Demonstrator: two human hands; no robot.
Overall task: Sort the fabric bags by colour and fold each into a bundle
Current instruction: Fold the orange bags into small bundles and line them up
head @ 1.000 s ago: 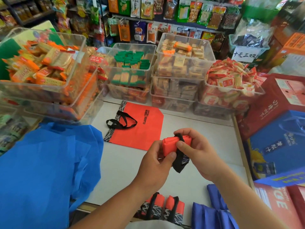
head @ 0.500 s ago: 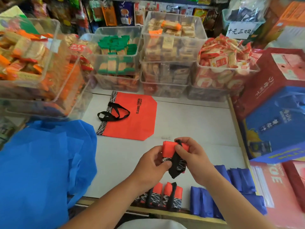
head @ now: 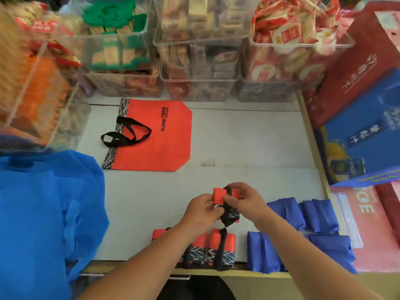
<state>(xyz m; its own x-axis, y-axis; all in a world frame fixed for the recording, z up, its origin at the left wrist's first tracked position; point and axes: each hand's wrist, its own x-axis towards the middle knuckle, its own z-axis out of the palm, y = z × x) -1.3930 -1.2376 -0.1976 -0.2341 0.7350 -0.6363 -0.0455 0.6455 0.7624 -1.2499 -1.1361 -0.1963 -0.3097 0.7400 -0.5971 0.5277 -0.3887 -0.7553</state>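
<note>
1. A white table (head: 249, 137) fills the middle of the view. Since half a second ago the view has tipped downward, so the table's near edge now shows.
2. A big heap of loose blue fabric (head: 43, 213) covers the table's left side, as it did before.
3. Clear bins (head: 199, 50) of wrapped snacks line the far edge. They are blurred, and the hanging packets seen above them earlier are out of sight.
4. Red and blue boxes (head: 363, 105) are stacked along the right.
5. One orange bag (head: 160, 144) lies flat and unfolded near the bins, with its black handles resting on it. It lies in the same spot as before.
6. Dark blue bundles (head: 318, 215) sit together at the near right. More of them show than in the earlier picture.
7. Finished orange bundles (head: 223, 247) stand side by side at the near edge, just left of the blue ones and partly behind the left forearm.
8. The left hand (head: 201, 211) and right hand (head: 246, 200) meet above the table, just beyond those orange bundles. As before, both have their fingers curled round a small folded orange bundle (head: 219, 197).
9. A black strap (head: 229, 211) crosses this held bundle and hangs below it between the two hands.
</note>
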